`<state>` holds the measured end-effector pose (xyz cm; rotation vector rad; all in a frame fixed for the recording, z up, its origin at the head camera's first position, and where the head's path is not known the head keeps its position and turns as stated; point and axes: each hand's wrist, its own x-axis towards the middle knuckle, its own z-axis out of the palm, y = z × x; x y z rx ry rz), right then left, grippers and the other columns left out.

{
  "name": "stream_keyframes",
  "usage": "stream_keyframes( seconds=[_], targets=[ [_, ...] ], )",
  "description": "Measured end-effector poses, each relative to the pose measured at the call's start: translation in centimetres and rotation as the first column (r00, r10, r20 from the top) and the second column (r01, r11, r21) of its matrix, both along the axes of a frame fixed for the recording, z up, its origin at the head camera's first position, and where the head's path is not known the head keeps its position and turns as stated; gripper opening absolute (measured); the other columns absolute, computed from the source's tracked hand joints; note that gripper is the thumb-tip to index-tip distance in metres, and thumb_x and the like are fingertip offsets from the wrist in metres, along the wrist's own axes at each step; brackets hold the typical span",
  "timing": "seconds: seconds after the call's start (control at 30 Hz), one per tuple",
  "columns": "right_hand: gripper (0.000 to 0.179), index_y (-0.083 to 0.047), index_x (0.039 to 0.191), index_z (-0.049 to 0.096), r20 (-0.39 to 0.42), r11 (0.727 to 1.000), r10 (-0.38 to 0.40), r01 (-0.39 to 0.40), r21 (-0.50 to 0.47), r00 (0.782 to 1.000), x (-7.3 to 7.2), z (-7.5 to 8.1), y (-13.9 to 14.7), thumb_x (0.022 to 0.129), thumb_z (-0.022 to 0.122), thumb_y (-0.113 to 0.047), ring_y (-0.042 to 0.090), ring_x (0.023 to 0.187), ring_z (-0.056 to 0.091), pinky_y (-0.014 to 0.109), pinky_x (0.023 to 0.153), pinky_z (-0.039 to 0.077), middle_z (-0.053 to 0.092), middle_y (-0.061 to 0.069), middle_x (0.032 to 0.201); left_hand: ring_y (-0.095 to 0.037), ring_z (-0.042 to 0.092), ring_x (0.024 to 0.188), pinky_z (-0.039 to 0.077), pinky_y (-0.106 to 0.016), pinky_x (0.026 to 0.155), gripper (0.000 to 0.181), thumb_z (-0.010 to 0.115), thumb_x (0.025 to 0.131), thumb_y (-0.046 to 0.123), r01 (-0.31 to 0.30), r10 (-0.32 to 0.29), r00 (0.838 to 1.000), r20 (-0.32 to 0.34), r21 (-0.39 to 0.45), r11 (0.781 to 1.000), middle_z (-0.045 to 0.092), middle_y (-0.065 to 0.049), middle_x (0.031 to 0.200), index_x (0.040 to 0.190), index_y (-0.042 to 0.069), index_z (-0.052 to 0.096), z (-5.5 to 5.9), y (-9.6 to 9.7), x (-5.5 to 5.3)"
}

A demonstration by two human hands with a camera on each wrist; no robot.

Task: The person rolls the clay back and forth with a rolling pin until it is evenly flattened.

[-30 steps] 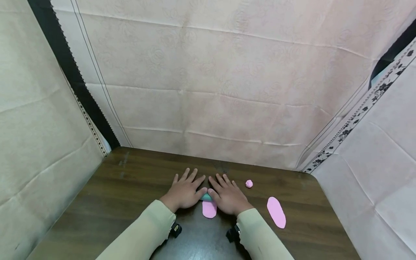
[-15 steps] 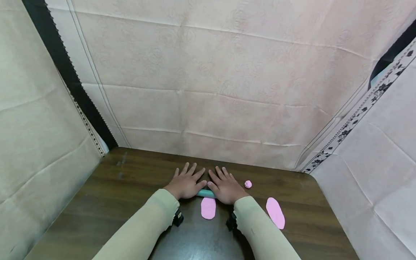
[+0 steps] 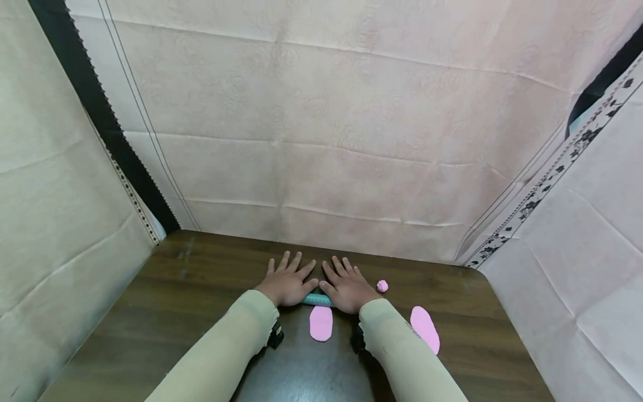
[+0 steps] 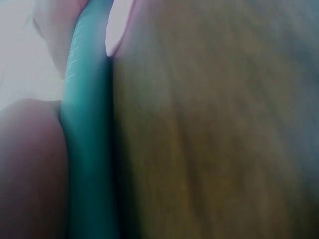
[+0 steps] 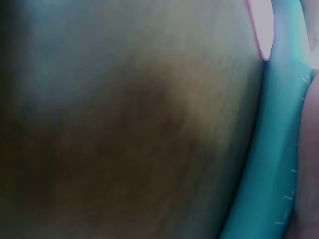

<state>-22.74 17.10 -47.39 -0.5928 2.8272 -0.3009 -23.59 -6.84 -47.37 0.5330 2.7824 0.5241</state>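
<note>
A teal rolling pin [image 3: 317, 300] with fine scale marks lies crosswise on the pink flattened clay piece [image 3: 321, 324], over its far end. My left hand [image 3: 287, 285] rests palm down on the pin's left part, its fingers straight and spread. On the right part lies my right hand [image 3: 349, 288], also flat with fingers extended. Both thumbs point inward and nearly meet above the pin. In the left wrist view the pin [image 4: 89, 129] runs beside the hand, touching the clay's edge [image 4: 118, 25]. The right wrist view shows the pin [image 5: 271, 144] too. Its ends are hidden under the palms.
A small pink clay ball [image 3: 382, 286] sits right of my right hand. Nearer lies another pink flat oval [image 3: 425, 329], partly behind the right sleeve [image 3: 402, 346]. The wooden table [image 3: 201, 301] ends at a cloth backdrop [image 3: 321, 139], with cloth on both sides.
Both hands have moved forward, away from me, with the rolling pin, then stayed nearly still. More of the pin and of the pink clay piece shows now.
</note>
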Motion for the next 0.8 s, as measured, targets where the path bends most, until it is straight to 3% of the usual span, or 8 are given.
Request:
stream_keyframes(
  seconds=[0.5,0.8],
  targets=[
    [0.078,-0.026,0.183,0.014,-0.021,1.000,-0.025,0.025,-0.017,0.999,1.9,-0.2,-0.2,0.118,0.018,-0.070,0.037,0.178,0.000,0.066,0.141,0.013,0.007,0.005,0.192,-0.043,-0.005,0.177,0.000,-0.078,0.136,0.068,0.034,0.118,0.066,0.018,-0.017,0.999,-0.035,0.010,1.000,0.008,-0.010,0.191,0.180,0.037,0.029,0.0,-0.4,1.9],
    [0.076,-0.024,0.183,0.016,-0.046,0.999,-0.033,0.032,-0.017,0.998,3.0,0.1,-0.3,0.119,0.020,-0.067,0.038,0.178,0.002,0.067,0.140,0.014,0.008,0.006,0.191,-0.044,0.000,0.177,0.004,-0.076,0.137,0.067,0.034,0.119,0.066,0.025,-0.025,0.998,-0.051,0.016,1.000,0.012,-0.011,0.191,0.179,0.036,0.033,0.6,-0.3,3.3]
  ],
)
